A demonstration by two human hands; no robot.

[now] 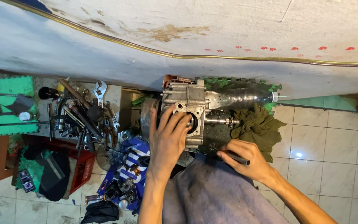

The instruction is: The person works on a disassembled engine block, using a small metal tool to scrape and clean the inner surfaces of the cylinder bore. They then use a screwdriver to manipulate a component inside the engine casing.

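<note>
Nearest the camera lies a grey cloth (216, 195) spread over the person's lap, with both forearms reaching out across it. The left hand (168, 139) lies flat with fingers spread, its palm pressed on the face of the engine case (185, 103); it grips nothing, only rests on the metal around the round bore. The right hand (245, 159) is curled shut around a dark rod-like tool (239, 158), whose end sticks out toward the tiled floor (320, 141). The engine case, grey cast metal, sits on the floor just ahead of the lap, a short shaft (222, 121) jutting from its right side. Just beside that shaft lies a crumpled olive rag (260, 126), and behind it a clear plastic bottle (241, 97) lies on its side, touching the case. To the left, a heap of wrenches and hand tools (83, 114) fills a tray, with a blue bag of small parts (125, 174) nearer. Farthest off, a green foam mat (7, 105) and a stained white wall (179, 41).
</note>
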